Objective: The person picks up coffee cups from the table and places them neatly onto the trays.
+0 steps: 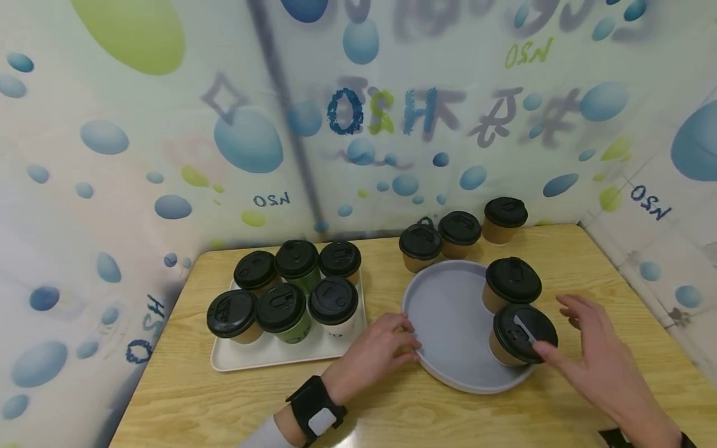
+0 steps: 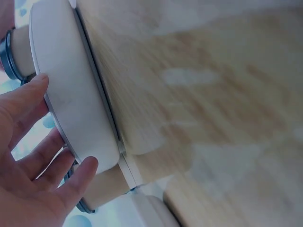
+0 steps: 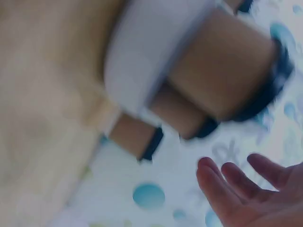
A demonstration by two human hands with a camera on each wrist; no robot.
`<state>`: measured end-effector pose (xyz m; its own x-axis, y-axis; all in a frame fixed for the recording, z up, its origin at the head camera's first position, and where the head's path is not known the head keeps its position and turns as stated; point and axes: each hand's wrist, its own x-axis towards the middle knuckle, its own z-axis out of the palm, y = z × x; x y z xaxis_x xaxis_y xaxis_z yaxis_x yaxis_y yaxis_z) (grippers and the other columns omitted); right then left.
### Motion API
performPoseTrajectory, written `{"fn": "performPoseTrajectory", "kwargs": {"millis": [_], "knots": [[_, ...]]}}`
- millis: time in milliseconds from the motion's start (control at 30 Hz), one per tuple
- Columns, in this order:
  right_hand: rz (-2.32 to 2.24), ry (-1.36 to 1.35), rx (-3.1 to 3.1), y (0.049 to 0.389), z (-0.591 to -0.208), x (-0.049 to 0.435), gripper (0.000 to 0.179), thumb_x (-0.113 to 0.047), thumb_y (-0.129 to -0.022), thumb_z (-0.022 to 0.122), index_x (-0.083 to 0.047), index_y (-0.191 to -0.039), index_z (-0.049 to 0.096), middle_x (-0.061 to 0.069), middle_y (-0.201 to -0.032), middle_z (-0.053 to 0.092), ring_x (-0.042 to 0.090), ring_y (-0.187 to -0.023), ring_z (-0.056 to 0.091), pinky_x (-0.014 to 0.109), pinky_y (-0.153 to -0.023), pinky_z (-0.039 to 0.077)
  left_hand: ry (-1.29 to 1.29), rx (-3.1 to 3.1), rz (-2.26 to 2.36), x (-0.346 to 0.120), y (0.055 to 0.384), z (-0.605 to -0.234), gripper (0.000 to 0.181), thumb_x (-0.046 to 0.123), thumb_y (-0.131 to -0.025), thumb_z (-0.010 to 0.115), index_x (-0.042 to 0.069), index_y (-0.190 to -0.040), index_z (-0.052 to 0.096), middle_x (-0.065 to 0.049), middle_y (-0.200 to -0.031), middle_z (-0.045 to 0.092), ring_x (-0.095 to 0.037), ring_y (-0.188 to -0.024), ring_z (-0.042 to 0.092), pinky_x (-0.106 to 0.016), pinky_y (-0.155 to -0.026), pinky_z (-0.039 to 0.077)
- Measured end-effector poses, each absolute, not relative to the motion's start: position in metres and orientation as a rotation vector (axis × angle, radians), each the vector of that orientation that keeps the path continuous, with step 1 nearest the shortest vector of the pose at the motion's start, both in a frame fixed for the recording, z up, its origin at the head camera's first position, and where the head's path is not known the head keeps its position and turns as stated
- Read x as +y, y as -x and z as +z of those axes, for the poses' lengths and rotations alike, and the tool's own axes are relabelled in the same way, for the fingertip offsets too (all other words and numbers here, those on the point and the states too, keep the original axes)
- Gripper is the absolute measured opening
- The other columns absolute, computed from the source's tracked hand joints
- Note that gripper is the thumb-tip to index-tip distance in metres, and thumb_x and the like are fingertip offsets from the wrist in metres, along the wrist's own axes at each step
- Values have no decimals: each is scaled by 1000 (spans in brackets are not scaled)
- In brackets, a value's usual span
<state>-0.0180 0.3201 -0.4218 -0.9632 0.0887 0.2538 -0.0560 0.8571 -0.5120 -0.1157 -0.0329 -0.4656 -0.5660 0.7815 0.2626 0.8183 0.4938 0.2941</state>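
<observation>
A round grey tray (image 1: 448, 317) lies on the table, with two lidded paper cups on its right side. The nearer cup (image 1: 523, 336) has a black lid with a pale strip on it; the other cup (image 1: 512, 283) stands just behind. My left hand (image 1: 376, 345) touches the tray's left edge, its fingers spread along the side wall (image 2: 75, 85) in the left wrist view. My right hand (image 1: 602, 361) is beside the nearer cup, thumb overlapping its lid in the head view. In the blurred right wrist view its fingers (image 3: 213, 182) are extended, apart from the brown cups.
On the left, a white rectangular tray (image 1: 269, 359) carries several cups with black lids. Behind the round tray stand three more lidded cups, including one (image 1: 504, 218) at the far right. A patterned backdrop (image 1: 364, 168) borders the wooden table (image 1: 392, 410).
</observation>
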Motion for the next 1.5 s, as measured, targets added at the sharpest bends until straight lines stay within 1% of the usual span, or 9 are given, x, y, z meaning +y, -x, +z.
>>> {"fn": "performPoseTrajectory", "kwargs": {"millis": [100,200,300,433,533,567,700,1133,1500], "knots": [[793,29,-2659,38,-408,343,61,-29,-100,70,4,-146,46,29,-141,45,50,-117,50,61,-90,45,1450,-2608,-592,-35,111,-466,19,33,-92,80,22,-107,82,5,-113,64,-13,-109,59,-23,-96,51],[884,41,-2623,73,-399,370,52,-27,-104,63,6,-143,50,29,-139,48,41,-121,50,26,-105,43,1503,-2586,-589,-35,108,-465,20,30,-93,79,24,-113,81,5,-114,65,-12,-111,59,-22,-97,50],[957,40,-2645,113,-400,394,53,-32,-106,59,5,-144,50,28,-138,51,35,-123,50,2,-88,32,1555,-2575,-580,-35,104,-465,23,26,-94,79,24,-117,80,6,-114,65,-10,-111,59,-20,-97,49],[995,34,-2706,158,-410,409,63,-40,-106,59,4,-149,45,31,-143,50,46,-128,48,36,-104,47,1610,-2570,-553,-35,99,-464,26,24,-94,79,25,-120,79,7,-113,64,-8,-107,59,-16,-93,48],[1067,-5,-2726,184,-418,411,74,-41,-104,62,5,-156,34,35,-148,43,54,-133,42,65,-104,40,1642,-2572,-532,-35,96,-463,27,22,-94,79,25,-121,78,7,-113,65,-8,-107,59,-14,-94,47],[1091,-17,-2733,191,-420,411,78,-41,-103,63,4,-158,29,36,-150,40,55,-135,40,67,-105,38,1652,-2574,-531,-35,96,-463,28,21,-94,79,25,-122,78,7,-114,65,-8,-108,59,-14,-95,46],[1141,-43,-2779,214,-429,409,92,-44,-101,66,2,-163,15,38,-155,32,59,-138,35,71,-105,37,1685,-2581,-544,-34,95,-461,28,21,-96,78,24,-123,77,7,-116,65,-7,-108,59,-14,-96,45],[1206,-7,-2832,250,-451,398,110,-48,-98,68,4,-162,-4,45,-155,23,63,-136,35,74,-101,39,1693,-2580,-542,-34,95,-461,26,20,-96,77,24,-122,78,6,-116,64,-6,-108,57,-13,-96,44],[1163,-7,-2804,257,-462,394,108,-48,-97,68,7,-161,0,43,-137,41,51,-111,50,61,-85,44,1695,-2594,-547,-33,96,-461,27,19,-97,76,24,-123,77,6,-118,65,-6,-110,57,-13,-98,44]]}}
